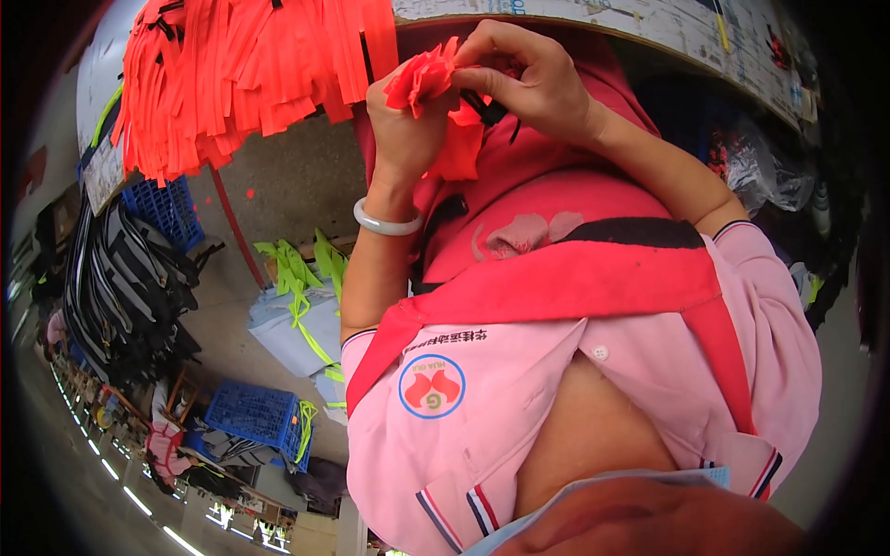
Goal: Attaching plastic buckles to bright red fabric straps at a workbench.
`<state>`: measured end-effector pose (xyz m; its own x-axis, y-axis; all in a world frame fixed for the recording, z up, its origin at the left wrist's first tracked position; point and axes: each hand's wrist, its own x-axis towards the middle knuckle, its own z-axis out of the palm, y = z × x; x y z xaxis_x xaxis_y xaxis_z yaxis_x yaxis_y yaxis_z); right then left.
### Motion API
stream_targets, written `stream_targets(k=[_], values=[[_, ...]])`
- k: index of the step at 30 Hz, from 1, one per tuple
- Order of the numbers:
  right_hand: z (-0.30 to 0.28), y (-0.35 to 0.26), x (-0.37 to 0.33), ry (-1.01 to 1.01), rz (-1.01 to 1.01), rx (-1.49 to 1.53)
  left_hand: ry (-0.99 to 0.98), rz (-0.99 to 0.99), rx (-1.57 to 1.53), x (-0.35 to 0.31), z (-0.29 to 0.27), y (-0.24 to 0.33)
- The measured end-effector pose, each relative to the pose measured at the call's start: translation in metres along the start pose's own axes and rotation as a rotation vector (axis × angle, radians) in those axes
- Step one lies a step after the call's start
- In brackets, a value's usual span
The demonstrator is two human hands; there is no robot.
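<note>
My left hand (400,130), with a pale bangle (385,221) at the wrist, is closed round a bunch of bright red-orange fabric strips (422,82). The folded ends stick up out of the fist, and more of the fabric hangs below it. My right hand (547,91) bends in from the other side, thumb and forefinger pinched together at the edge of the bunch. What lies between those fingertips is too small to make out. Just under them hangs a small black piece (487,109), perhaps a strap end or clip.
A thick pile of red-orange strips (241,83) hangs over the table edge at the far left. The worktop (640,23) runs along the top. Dark straps (130,287), blue crates (250,410) and yellow-green straps (292,269) lie left; a clear plastic bag (765,171) is right.
</note>
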<state>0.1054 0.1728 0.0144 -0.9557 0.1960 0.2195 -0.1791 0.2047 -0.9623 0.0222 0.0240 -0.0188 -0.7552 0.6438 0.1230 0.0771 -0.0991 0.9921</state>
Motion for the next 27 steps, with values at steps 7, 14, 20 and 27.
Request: stream_targets(k=[7,14,20,27], values=[[-0.002,-0.002,0.002,-0.052,0.000,-0.069,-0.019,-0.002,-0.013,0.002,-0.004,0.003],[-0.008,-0.003,0.003,-0.011,0.027,-0.049,-0.087,-0.083,-0.062,0.008,-0.007,0.017],[-0.015,-0.021,0.009,-0.142,0.047,-0.105,-0.059,-0.006,-0.093,0.007,-0.012,0.018],[-0.009,0.005,0.002,-0.158,0.048,-0.104,-0.001,-0.008,-0.144,0.003,-0.004,0.008]])
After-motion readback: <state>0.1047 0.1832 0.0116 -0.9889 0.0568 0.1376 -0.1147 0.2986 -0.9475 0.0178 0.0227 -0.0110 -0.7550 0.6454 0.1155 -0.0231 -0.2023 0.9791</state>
